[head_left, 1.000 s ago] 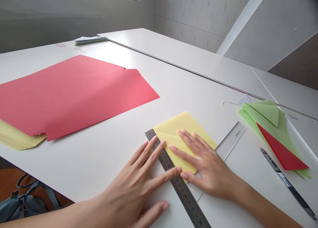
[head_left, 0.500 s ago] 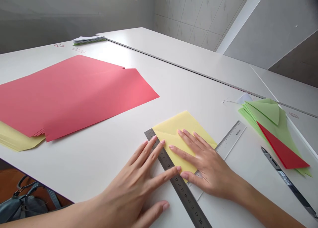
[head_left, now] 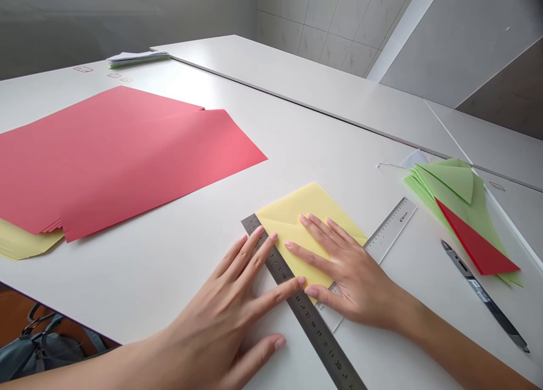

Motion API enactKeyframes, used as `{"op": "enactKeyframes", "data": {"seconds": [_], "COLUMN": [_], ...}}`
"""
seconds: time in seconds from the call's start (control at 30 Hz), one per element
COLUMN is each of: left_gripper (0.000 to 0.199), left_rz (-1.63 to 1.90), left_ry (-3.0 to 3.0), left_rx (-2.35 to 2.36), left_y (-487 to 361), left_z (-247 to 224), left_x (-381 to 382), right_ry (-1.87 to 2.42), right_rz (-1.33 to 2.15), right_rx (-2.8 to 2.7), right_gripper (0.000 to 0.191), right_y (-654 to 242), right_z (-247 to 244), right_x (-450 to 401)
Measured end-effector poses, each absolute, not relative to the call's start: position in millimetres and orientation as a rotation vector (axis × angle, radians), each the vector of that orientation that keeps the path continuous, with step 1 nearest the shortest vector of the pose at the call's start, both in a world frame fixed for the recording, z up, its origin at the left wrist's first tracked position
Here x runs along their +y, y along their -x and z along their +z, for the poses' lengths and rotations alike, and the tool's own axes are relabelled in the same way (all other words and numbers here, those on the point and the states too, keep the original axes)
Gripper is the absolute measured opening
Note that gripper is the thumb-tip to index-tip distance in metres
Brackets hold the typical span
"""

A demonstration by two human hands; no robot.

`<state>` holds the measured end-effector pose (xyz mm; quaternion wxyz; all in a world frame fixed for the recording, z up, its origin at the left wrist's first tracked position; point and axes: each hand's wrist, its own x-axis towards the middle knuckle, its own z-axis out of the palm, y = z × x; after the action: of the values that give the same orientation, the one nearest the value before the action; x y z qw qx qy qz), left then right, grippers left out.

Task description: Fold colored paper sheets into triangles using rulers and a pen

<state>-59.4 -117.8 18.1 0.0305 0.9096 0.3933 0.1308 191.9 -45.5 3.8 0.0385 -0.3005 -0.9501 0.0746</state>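
A yellow sheet of paper point(head_left: 282, 209) with a crease lies on the white table, partly covered by my right hand point(head_left: 345, 268). That hand rests flat with its fingers spread. Along the paper's left edge runs a dark metal ruler point(head_left: 316, 328). The fingertips of my left hand point(head_left: 244, 299) press on this ruler, fingers apart and thumb on the table. A clear plastic ruler point(head_left: 390, 228) pokes out from beside the paper at the right, its middle hidden by my right hand, and its lower end reaches the metal ruler.
Large red sheets point(head_left: 139, 158) overlap yellow paper point(head_left: 29, 243) at the left. To the right are folded green papers point(head_left: 449, 180), a red paper triangle point(head_left: 477, 240) and a black pen point(head_left: 486, 296). Another paper stack point(head_left: 138, 59) is at the back. A bag point(head_left: 42, 347) sits below the table edge.
The whole view has shifted slightly, so things appear a little higher and further left. My hands, the yellow paper and both rulers keep about the same positions relative to one another.
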Motion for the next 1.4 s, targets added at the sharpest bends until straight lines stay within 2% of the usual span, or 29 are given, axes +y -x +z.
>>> {"op": "enactKeyframes", "data": {"seconds": [0.6,0.87,1.4], "left_gripper": [0.061,0.053,0.060], "left_rz": [0.418,0.432,0.330], "left_ry": [-2.776,-2.812,-2.896], "left_rx": [1.148,0.775,0.806], "left_y": [59,58,55], "left_z": [15,19,9], "left_x": [-115,-119,-117], "right_ry": [0.935,0.960,0.959], "right_rz": [0.275,0.257,0.229], "right_rx": [-2.907,-2.910,-2.925], "right_gripper": [0.059,0.058,0.060], "right_y": [-193,-195,-196], "right_z": [10,12,12], "right_x": [-42,-39,-37]}}
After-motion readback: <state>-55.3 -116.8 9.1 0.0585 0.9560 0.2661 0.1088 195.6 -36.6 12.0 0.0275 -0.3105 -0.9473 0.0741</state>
